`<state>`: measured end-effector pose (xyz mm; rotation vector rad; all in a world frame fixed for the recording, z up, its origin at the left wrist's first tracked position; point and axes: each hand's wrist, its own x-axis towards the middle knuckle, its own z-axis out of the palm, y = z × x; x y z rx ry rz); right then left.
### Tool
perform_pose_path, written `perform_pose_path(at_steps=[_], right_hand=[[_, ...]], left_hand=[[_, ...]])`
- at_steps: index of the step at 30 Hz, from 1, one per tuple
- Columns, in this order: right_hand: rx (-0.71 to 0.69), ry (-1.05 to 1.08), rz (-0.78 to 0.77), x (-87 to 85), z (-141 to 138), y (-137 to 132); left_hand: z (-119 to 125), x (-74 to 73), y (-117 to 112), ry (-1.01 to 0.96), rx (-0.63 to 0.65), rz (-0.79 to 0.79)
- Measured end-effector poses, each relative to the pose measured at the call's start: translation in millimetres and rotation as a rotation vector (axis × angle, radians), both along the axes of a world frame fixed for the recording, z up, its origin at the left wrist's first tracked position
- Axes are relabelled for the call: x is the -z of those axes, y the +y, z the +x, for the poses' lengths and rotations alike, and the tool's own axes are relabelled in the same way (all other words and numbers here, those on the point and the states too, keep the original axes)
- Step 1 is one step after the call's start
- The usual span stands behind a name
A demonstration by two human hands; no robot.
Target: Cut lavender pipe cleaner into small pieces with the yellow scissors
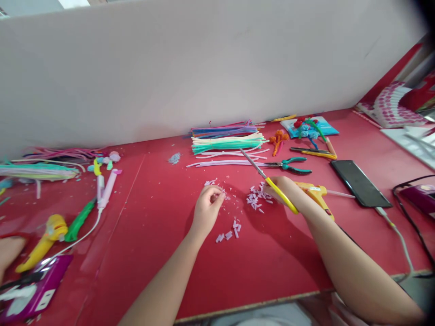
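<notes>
My right hand [282,186] holds yellow-handled scissors [280,194], their blades pointing away to the upper left. Its fingertips are mostly hidden beside a pile of short lilac pipe cleaner pieces [255,198]. My left hand [208,203] is closed in a pinch over the table, left of that pile. Whatever lies between its thumb and finger is too small to make out. Lilac bits and crumbs are scattered around its fingertips. Nearer to me lies a small group of cut lilac pieces [228,236].
Pipe cleaner bundles [227,143] lie by the grey partition [204,68]. Teal-handled pliers [288,165], a yellow glue gun [314,194] and a phone [360,183] with a cable are at right. Another person's hand [10,253], a yellow tool [45,240] and a purple box [45,290] are at left.
</notes>
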<state>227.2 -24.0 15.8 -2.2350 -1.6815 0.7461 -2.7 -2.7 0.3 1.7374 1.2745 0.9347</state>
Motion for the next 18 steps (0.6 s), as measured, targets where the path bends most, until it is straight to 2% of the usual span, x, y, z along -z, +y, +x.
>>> perform_pose_path(at_steps=[2, 3, 8, 10, 14, 18], right_hand=[[0.017, -0.046, 0.012, 3.9, 1, 3], [0.021, -0.062, 0.022, 4.9, 1, 4], [-0.011, -0.07, 0.057, 6.2, -3, 2], [-0.023, -0.077, 0.068, 6.9, -5, 1], [-0.042, -0.101, 0.094, 8.1, -10, -1], [-0.067, -0.103, 0.112, 5.2, -14, -4]], left_hand=[[-2, -0.3, 1, 0.058, -0.001, -0.015], [-4, -2.0, 1, 0.096, 0.038, -0.018], [-4, -19.9, -8, 0.292, 0.494, -0.005], [-3, -24.2, -12, 0.374, 0.587, 0.019], [0, -23.6, -18, 0.523, 0.601, 0.097], [0, -20.4, -19, 0.59, 0.609, 0.128]])
